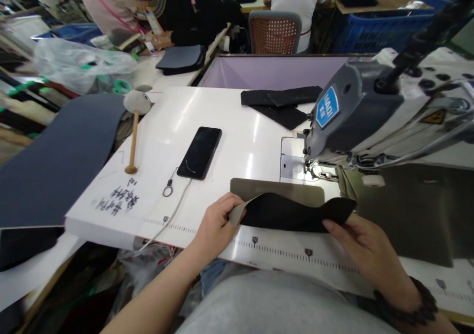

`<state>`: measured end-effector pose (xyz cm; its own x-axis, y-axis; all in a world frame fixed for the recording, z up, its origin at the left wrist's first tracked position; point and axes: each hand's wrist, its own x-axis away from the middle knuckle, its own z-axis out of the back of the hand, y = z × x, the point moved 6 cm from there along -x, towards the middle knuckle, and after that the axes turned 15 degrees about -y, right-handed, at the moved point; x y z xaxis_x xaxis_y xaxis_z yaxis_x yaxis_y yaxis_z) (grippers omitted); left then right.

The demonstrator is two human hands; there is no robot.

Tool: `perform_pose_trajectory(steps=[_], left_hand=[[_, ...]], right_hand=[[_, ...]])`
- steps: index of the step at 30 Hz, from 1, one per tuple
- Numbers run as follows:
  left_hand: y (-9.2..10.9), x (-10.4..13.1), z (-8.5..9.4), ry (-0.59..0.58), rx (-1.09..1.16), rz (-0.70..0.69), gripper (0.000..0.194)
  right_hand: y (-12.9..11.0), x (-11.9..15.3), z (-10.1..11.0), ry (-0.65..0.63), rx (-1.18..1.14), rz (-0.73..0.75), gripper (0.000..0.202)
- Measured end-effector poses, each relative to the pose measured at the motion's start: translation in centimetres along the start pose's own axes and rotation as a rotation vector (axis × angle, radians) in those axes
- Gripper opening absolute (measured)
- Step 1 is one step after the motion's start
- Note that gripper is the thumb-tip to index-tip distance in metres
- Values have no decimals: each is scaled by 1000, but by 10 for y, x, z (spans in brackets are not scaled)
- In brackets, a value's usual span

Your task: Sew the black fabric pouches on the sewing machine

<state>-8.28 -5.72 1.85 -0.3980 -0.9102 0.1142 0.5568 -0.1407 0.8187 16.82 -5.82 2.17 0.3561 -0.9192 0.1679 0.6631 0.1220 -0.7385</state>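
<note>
A black fabric strip [289, 214] spans between my two hands just above the table's front edge. My left hand [218, 220] pinches its left end, where a pale underside curls up. At the other end my right hand [361, 242] grips the strip between thumb and fingers; a dark beaded bracelet is on that wrist. Behind the strip lies an olive-grey fabric piece [276, 190], partly covered by it. Beyond that piece is the sewing machine [340, 112], its needle area lit over a metal plate [292, 167].
On the white table [229, 161] lie a phone [200, 152] with a cable and ring strap, a mallet [135, 127], and folded black pieces [279, 99]. Dark olive fabric [411, 210] lies at right. Other people sit at work behind.
</note>
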Motion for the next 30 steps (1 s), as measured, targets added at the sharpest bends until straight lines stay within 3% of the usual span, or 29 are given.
perform_pose_trajectory(steps=[3,8,10,15,30], left_hand=[[-11,1,-1,67,0,108,12],[-20,7,3,181,9,124,49],[-15,7,3,164,-65,56,43],[-4,4,6,115,-208,-22,24],[-12,-3,5,65,-194,89,27]], right_hand=[[10,-1,-6,73,66,-123,30],[17,4,-11,212,137,-191,45],[14,6,-10,255,178,-154,50],[-3,2,-13,151,329,85,22],[-5,-7,-13,151,503,66,35]])
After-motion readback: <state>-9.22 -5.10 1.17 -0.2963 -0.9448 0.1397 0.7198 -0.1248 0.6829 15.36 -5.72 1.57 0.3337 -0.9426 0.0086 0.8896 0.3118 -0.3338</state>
